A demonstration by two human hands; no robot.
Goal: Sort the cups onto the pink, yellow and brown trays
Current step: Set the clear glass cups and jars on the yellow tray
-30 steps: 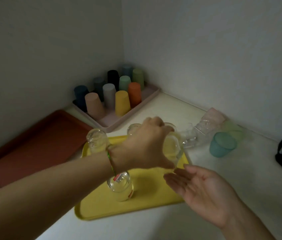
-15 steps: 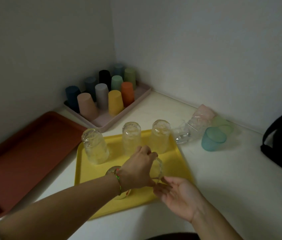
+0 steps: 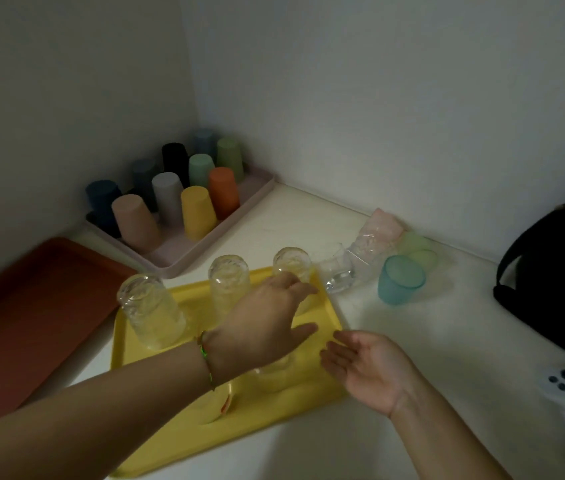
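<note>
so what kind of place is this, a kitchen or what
Probably a bare room corner set up for a sorting exercise, not clearly a kitchen: white walls, a pale countertop, a pink tray of upturned coloured cups, a black bag.

The left hand (image 3: 267, 323) hovers with fingers spread over the yellow tray (image 3: 170, 420). 3 clear glasses (image 3: 229, 285) stand upside down along the tray's far edge, and 2 more show blurred under the wrist. The right hand (image 3: 364, 365) lies palm up, fingers relaxed, at the tray's right edge. 10 coloured cups (image 3: 198, 213) stand inverted on the pink tray (image 3: 205, 258). The brown tray (image 3: 31, 306) lies to the left.
</note>
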